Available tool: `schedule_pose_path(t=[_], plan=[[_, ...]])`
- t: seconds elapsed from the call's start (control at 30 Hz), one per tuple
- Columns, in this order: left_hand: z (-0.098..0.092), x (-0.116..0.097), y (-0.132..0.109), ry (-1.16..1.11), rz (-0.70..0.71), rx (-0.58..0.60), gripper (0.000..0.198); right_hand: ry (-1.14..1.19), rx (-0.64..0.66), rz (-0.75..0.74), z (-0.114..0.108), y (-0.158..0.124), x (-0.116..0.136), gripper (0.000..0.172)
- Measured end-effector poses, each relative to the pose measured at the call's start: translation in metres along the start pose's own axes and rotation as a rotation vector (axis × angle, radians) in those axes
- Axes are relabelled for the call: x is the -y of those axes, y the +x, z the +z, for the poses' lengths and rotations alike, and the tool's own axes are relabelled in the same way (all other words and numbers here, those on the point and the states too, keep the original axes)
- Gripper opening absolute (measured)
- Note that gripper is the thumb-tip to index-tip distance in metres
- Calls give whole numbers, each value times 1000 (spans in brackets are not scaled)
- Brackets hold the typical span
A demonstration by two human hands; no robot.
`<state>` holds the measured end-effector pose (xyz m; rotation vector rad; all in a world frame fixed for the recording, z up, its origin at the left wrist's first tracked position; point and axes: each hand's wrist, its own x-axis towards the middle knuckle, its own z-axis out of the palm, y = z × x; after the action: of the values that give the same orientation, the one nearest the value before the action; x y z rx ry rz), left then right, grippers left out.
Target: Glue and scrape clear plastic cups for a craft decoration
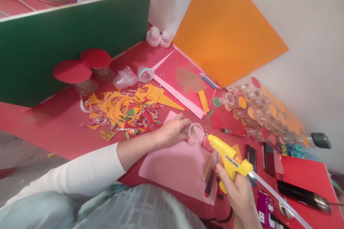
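A small clear plastic cup [196, 132] is in my left hand [174, 129], its round rim facing right and up. My right hand [238, 189] grips a yellow hot glue gun [223, 150] by its handle. From the back of the gun a long translucent glue stick [279, 198] runs to the lower right. The nozzle points at the cup and is close to its rim; whether it touches, I cannot tell. Below both hands lies a pink sheet [172, 171]. Some dark-handled tools [210, 182] lie on it beside the gun, partly hidden by my right hand.
Orange paper scraps [115, 105] are heaped at left, near stacked clear cups [125, 77] and cups topped with red discs [72, 71]. A green board [75, 43] stands behind. Rows of joined cups [263, 111] lie right, above phones [251, 162] and a black tool [303, 195].
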<state>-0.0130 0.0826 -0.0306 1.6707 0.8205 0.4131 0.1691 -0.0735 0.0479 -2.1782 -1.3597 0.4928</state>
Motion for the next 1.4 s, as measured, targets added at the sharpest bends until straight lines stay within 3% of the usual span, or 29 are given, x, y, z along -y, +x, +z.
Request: schedule_pose_path(t=[1.2, 1.4], plan=[[-1, 3, 1, 21, 51, 1, 13, 125, 5, 107, 1, -3, -4, 30], [-1, 2, 0, 6, 42, 4, 12, 89, 67, 70, -3, -3, -13, 33]])
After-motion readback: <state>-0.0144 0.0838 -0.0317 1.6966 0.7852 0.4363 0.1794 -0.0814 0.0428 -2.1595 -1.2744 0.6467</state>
